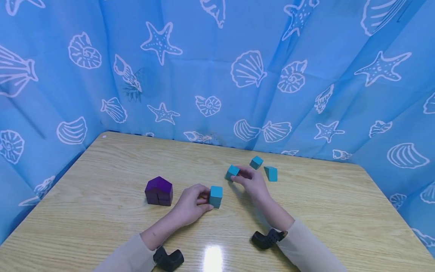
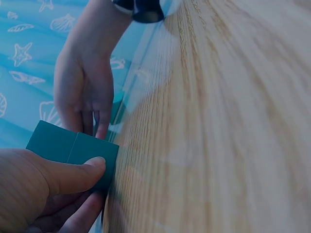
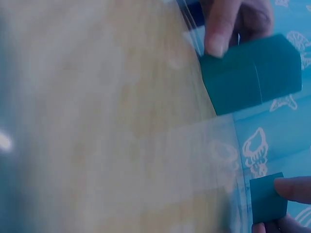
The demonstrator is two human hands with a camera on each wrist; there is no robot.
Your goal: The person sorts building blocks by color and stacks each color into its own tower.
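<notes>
My left hand [image 1: 190,204] grips the side of a stack of two blue blocks [image 1: 216,194] standing on the table. In the left wrist view its thumb presses on the lower block [image 2: 99,150] of the stack, and the seam between the two shows. Farther back and to the right, my right hand [image 1: 253,183] pinches a single blue cube [image 1: 232,172]; the right wrist view shows this cube [image 3: 267,200] between thumb and fingers. Behind the right hand lie another blue cube [image 1: 256,162] and a blue block with a slanted side [image 1: 271,173].
Left of my left hand stands a small house shape of purple blocks [image 1: 159,190] with a peaked top. The wooden table [image 1: 306,196] ends at a blue curtain [image 1: 210,75] with shells and starfish. Each wrist carries a black device [image 1: 268,239].
</notes>
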